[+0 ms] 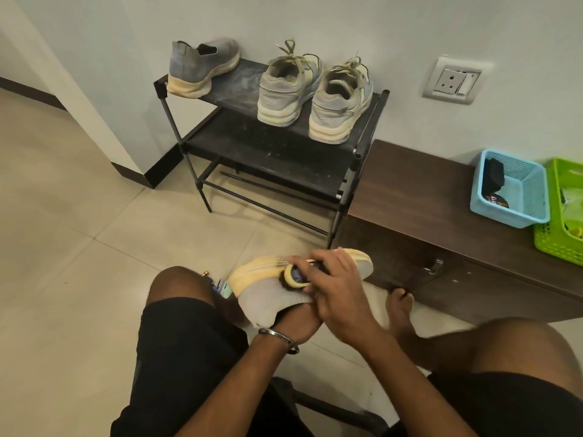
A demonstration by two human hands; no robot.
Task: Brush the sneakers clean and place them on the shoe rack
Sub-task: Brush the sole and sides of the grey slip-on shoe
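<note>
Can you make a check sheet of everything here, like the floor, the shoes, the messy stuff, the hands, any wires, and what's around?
Surface: pale tiled floor, small bits lying by the left knee.
Job's things: grey sneaker held sole-up, brush against its sole; black shoe rack holds a matching grey sneaker and a laced pair.
Clutter: blue basket and green basket on the brown cabinet.
Hands: left hand is partly hidden, inside the sneaker; right hand grips the brush.
Cables: nothing seen.
Surroundings: white wall, wall socket.
</note>
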